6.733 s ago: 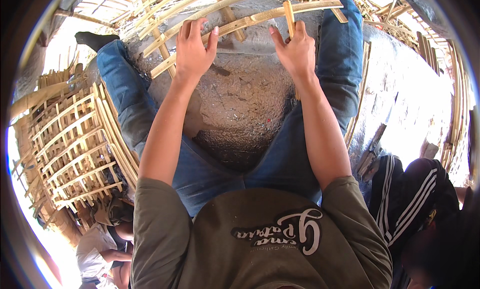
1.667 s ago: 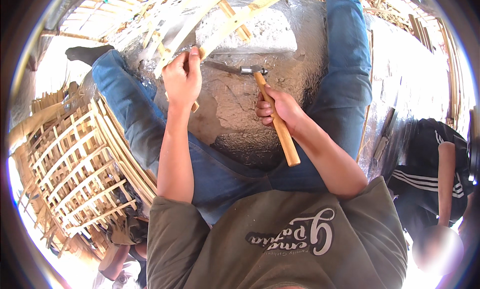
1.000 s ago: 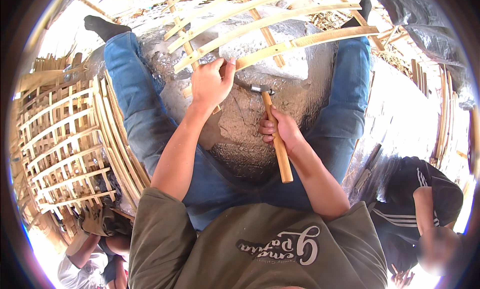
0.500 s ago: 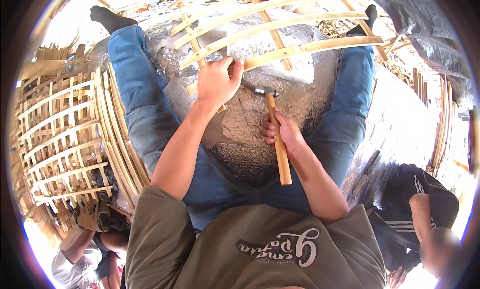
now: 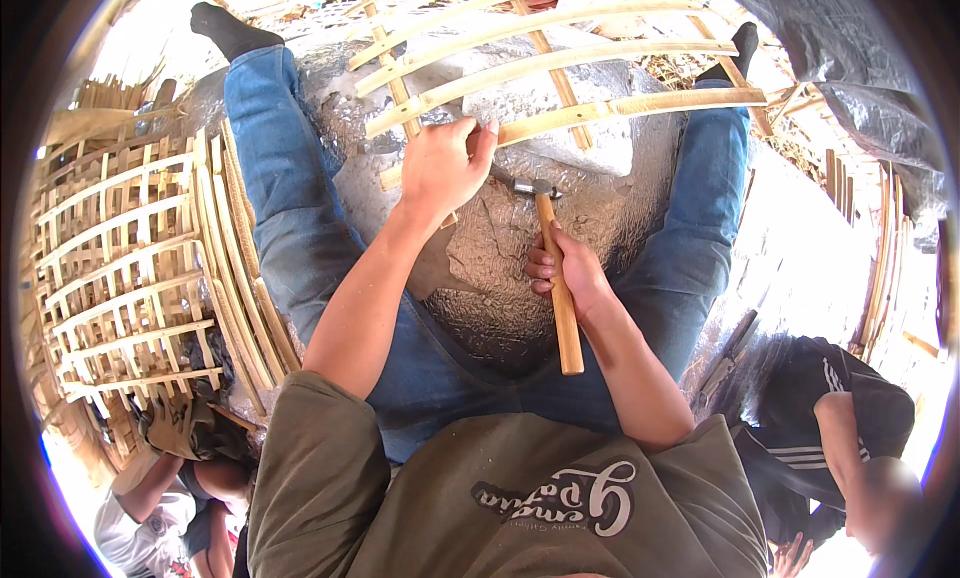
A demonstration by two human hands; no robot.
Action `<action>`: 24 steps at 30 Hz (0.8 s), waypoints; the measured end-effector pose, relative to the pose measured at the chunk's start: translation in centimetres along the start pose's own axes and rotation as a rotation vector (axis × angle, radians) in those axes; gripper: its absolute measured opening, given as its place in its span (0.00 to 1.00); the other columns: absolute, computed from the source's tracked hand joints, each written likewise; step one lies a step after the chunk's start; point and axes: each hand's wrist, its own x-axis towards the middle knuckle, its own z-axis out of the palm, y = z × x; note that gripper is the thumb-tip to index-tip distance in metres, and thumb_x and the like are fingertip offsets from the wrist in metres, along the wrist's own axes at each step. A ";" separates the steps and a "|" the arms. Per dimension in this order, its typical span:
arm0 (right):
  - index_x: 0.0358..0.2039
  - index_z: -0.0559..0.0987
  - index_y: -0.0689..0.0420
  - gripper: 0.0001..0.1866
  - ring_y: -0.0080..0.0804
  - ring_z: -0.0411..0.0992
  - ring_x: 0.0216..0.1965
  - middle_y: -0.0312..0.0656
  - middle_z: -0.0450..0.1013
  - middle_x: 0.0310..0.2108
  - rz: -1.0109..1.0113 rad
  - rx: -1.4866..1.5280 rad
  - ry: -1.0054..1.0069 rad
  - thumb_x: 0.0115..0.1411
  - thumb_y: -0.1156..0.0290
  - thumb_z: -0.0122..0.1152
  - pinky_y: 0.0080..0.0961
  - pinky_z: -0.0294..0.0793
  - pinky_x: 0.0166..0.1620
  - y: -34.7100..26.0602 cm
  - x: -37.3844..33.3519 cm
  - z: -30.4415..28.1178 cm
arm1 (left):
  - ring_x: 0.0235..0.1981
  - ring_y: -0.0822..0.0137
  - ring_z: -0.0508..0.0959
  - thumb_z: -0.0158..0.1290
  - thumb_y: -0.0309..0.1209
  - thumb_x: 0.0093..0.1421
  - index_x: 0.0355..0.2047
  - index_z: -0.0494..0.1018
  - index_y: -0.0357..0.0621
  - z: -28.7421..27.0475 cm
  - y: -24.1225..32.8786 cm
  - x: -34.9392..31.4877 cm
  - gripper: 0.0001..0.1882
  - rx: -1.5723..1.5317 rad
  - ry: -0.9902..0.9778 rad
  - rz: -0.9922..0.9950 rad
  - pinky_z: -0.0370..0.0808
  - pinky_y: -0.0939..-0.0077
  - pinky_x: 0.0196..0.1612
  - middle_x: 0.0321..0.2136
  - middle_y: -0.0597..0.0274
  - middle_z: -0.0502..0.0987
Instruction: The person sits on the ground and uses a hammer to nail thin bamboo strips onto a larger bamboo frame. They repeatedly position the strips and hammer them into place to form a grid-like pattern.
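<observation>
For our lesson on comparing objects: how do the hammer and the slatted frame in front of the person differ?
Size: the slatted frame spreads much wider than the hammer.
Build: the slatted frame has several long slats over crosspieces; the hammer has one straight handle and a metal head.
Contact: the left hand is at the slatted frame's nearest slat; the right hand grips the hammer.
Shared: pale, yellowish, wood-like surfaces.

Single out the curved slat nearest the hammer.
The lowest curved slat ahead, partly covered by the left hand; the other curved slats ahead lie farther up.
</observation>
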 end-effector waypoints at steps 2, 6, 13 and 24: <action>0.35 0.64 0.52 0.17 0.20 0.57 0.23 0.29 0.56 0.23 -0.002 0.005 0.002 0.75 0.52 0.38 0.21 0.58 0.25 0.0 0.0 0.0 | 0.17 0.45 0.76 0.52 0.46 0.65 0.20 0.73 0.41 0.0 0.0 0.0 0.23 0.005 0.000 0.003 0.75 0.54 0.25 0.12 0.48 0.74; 0.35 0.64 0.52 0.17 0.20 0.57 0.23 0.29 0.56 0.22 -0.002 0.009 -0.002 0.75 0.52 0.38 0.21 0.58 0.25 0.0 -0.1 0.1 | 0.16 0.46 0.76 0.52 0.46 0.65 0.19 0.73 0.41 -0.1 0.1 0.0 0.23 0.011 0.004 0.014 0.74 0.54 0.24 0.12 0.48 0.73; 0.35 0.63 0.52 0.17 0.20 0.57 0.23 0.29 0.56 0.22 -0.006 0.013 -0.012 0.75 0.52 0.40 0.21 0.58 0.25 0.2 0.1 -0.1 | 0.16 0.47 0.76 0.52 0.45 0.65 0.19 0.72 0.42 0.2 -0.1 -0.1 0.23 0.021 0.029 0.037 0.75 0.55 0.24 0.12 0.49 0.73; 0.35 0.63 0.52 0.18 0.19 0.57 0.23 0.29 0.56 0.23 0.003 0.026 -0.021 0.73 0.50 0.45 0.20 0.58 0.25 0.0 -0.2 0.2 | 0.17 0.47 0.77 0.52 0.45 0.65 0.19 0.73 0.42 -0.1 0.1 -0.1 0.23 0.027 0.023 0.028 0.76 0.55 0.25 0.13 0.50 0.75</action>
